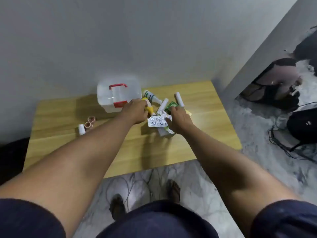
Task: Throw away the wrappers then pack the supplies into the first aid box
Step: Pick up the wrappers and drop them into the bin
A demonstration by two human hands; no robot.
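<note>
My left hand (135, 111) curls round the yellow bottle (149, 109) just beside the first aid box (118, 96). My right hand (178, 120) lies straight-fingered on the foil wrapper (157, 121). Sweeping the wrappers up, I could drag the green box (171, 106) along too.

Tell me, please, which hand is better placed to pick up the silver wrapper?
Right. The right hand touches the silver wrapper with its thumb, fingers spread over the pile; the left hand seems to hold the yellow bottle.
</note>
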